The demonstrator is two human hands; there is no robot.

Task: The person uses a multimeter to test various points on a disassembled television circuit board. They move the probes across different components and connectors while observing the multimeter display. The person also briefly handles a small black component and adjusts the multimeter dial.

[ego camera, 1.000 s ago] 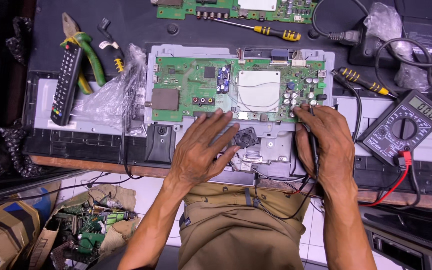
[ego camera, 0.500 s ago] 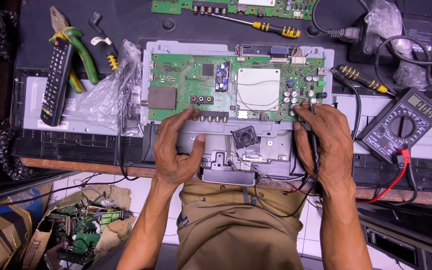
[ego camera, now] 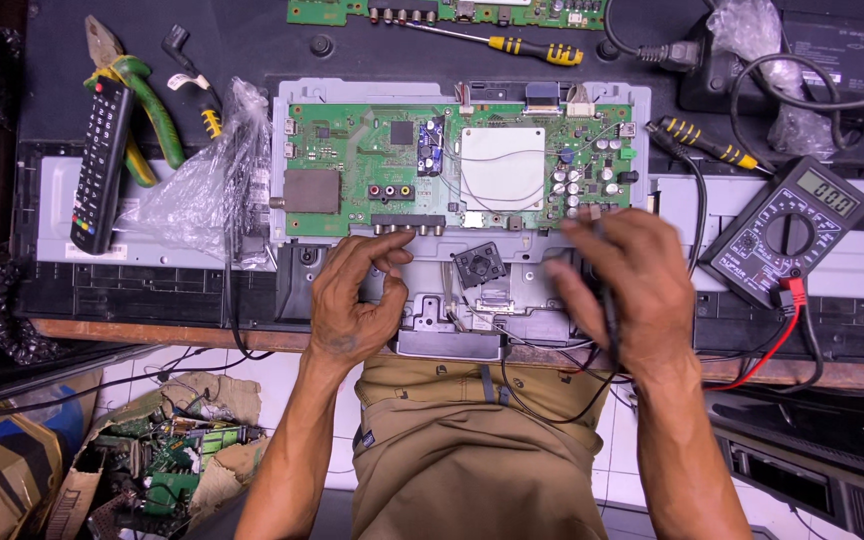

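A green circuit board [ego camera: 372,160] with a white shield lies on a grey metal frame [ego camera: 452,320] on the bench. My left hand [ego camera: 357,300] rests on the frame just below the board's row of jacks. Its fingers are bent, the index tip touches that row, and nothing is in it. My right hand [ego camera: 622,285] is closed around thin black meter probes [ego camera: 607,310] below the cluster of capacitors at the board's right. The probe tips are hidden by my fingers. A small black square part [ego camera: 479,266] sits between my hands.
A multimeter [ego camera: 787,240] with red and black leads lies at the right. At the left are a black remote [ego camera: 100,165], green-handled pliers [ego camera: 142,110] and a crumpled plastic bag [ego camera: 202,190]. Yellow-and-black screwdrivers [ego camera: 522,45] [ego camera: 707,140] lie near the board, and a box of scrap boards [ego camera: 162,470] stands on the floor.
My left hand slid left from the black square part to below the jack row and curled its fingers. My right hand drew back slightly from the capacitors.
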